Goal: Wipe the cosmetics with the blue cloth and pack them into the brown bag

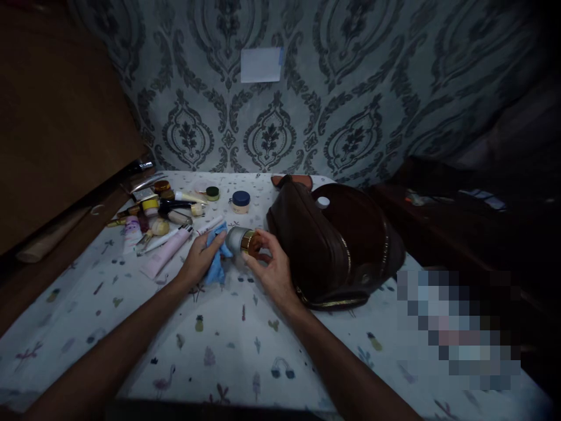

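Note:
My right hand (pixel 272 264) grips a frosted cosmetic jar (pixel 236 241) by its gold lid, holding it tilted on its side above the table. Bunched in my left hand (pixel 202 256) is a blue cloth (pixel 216 270), pinched under the thumb right beside the jar's base. Whether the cloth touches the jar I cannot tell. Just behind my left hand lie a pink tube (pixel 167 252) and a slim white tube (pixel 210 225). A brown leather bag (pixel 307 245) with gold zips stands close to the right of my right hand.
Several cosmetics crowd the table's left side, among them a yellow-banded jar (pixel 150 206). A jar with a navy lid (pixel 241 202) stands behind my hands. A white cap (pixel 323 202) rests on the bag. Brown furniture (pixel 61 117) rises at left; patterned wallpaper (pixel 272 134) backs the table.

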### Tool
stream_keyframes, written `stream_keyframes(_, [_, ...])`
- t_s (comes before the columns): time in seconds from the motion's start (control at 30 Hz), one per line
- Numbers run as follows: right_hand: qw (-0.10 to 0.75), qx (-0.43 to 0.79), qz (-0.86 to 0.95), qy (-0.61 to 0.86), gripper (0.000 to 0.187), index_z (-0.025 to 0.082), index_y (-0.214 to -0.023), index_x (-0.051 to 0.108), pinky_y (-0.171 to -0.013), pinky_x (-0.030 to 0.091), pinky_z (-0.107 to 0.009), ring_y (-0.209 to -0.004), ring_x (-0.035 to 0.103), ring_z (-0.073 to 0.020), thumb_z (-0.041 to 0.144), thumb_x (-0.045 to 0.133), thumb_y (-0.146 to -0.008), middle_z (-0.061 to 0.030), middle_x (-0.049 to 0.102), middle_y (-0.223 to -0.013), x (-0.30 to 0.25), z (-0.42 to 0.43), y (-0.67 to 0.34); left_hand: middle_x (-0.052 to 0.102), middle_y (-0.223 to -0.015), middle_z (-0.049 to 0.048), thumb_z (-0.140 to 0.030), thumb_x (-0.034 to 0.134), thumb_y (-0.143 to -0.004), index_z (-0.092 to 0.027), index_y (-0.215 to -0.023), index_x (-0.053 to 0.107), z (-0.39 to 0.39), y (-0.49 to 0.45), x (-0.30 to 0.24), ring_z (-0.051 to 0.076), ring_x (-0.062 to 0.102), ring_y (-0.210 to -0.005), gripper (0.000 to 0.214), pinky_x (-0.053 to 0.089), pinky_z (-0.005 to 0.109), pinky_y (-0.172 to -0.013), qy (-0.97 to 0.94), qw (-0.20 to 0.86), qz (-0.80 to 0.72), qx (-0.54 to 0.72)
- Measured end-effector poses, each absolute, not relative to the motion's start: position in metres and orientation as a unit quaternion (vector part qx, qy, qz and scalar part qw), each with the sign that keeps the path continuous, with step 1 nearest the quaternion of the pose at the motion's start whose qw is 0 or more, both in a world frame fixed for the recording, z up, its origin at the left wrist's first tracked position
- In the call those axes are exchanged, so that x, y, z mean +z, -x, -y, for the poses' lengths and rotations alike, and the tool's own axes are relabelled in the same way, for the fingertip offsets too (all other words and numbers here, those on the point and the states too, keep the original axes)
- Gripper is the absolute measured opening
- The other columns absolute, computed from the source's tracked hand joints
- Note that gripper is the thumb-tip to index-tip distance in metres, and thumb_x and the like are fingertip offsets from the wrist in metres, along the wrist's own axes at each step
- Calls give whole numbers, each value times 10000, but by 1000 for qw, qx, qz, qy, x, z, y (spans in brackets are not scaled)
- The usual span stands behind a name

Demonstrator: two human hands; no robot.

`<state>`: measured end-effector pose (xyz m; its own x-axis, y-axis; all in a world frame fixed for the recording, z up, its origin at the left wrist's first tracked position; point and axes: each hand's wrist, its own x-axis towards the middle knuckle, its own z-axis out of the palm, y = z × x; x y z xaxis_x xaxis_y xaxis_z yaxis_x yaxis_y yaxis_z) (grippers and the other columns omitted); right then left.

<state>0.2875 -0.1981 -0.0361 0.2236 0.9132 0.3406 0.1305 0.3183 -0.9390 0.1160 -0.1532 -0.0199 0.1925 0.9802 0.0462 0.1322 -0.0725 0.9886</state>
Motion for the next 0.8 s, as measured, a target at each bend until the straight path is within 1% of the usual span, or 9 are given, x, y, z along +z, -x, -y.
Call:
stream_keyframes(0.07, [602, 353, 534, 476, 550, 214, -1249, 589, -773, 544, -331, -1032, 642, -236, 375, 748, -748, -90, 685, -1114, -35, 200, -286, 615, -651, -18, -658, 576, -850, -183, -810, 625, 154, -116, -18, 137, 569, -590, 480, 485, 231, -573, -609, 471, -459, 444])
stream_keyframes(0.13, [595, 389, 532, 461, 528, 213, -1231, 594, -771, 542, -328, -1012, 646, -231, 408, 740, -762, -83, 687, -1075, -35, 202, -284, 687, -849, 17, -639, 605, -838, -188, -978, 670, 154, -117, -17, 179, 636, -778, 477, 524, 258, -698, -613, 460, -443, 466])
stream_keyframes(0.2, [596, 424, 517, 445, 526, 216, -1211, 599, -765, 541, -321, -1008, 642, -229, 425, 752, -753, -78, 680, -1061, -34, 204, -282, 709, -1012, 52, -640, 619, -826, -199, -1144, 663, 155, -119, -17, 217, 658, -912, 545, 538, 297, -786, -594, 496, -416, 477])
stream_keyframes(0.27, [599, 464, 491, 430, 535, 223, -1201, 594, -752, 541, -315, -989, 639, -224, 436, 765, -741, -69, 672, -1037, -35, 204, -281, 722, -1023, 69, -670, 603, -822, -203, -1228, 631, 155, -122, -19, 237, 680, -902, 620, 551, 329, -781, -551, 573, -389, 465])
stream_keyframes(0.37, [596, 519, 457, 408, 521, 227, -1174, 590, -726, 544, -306, -940, 638, -210, 460, 765, -743, -52, 657, -981, -35, 205, -278, 737, -907, 73, -727, 618, -771, -161, -1126, 667, 156, -126, -24, 229, 695, -795, 670, 552, 312, -702, -488, 622, -403, 461])
stream_keyframes(0.47, [583, 548, 451, 396, 510, 230, -1157, 582, -695, 534, -282, -907, 634, -194, 465, 767, -744, -41, 645, -959, -35, 208, -273, 717, -758, 47, -769, 656, -693, -136, -930, 684, 156, -127, -27, 196, 678, -677, 677, 522, 259, -592, -442, 603, -446, 493])
stream_keyframes(0.6, [578, 544, 471, 386, 514, 238, -1135, 577, -693, 522, -269, -900, 629, -182, 425, 796, -709, -29, 644, -957, -36, 212, -266, 662, -629, -11, -752, 685, -682, -159, -792, 634, 155, -125, -27, 139, 628, -531, 605, 474, 208, -473, -375, 604, -463, 528])
stream_keyframes(0.7, [573, 533, 492, 382, 528, 235, -1137, 576, -725, 526, -277, -935, 637, -184, 393, 806, -688, -27, 658, -987, -37, 213, -264, 607, -542, -43, -668, 688, -753, -162, -740, 601, 153, -124, -23, 105, 556, -408, 513, 443, 187, -405, -315, 612, -504, 522])
stream_keyframes(0.8, [570, 509, 519, 382, 579, 232, -1166, 583, -752, 538, -289, -960, 650, -190, 386, 826, -663, -29, 672, -1035, -38, 213, -264, 617, -539, -30, -537, 569, -907, -158, -748, 601, 154, -126, -14, 107, 557, -377, 413, 462, 189, -396, -272, 629, -531, 498])
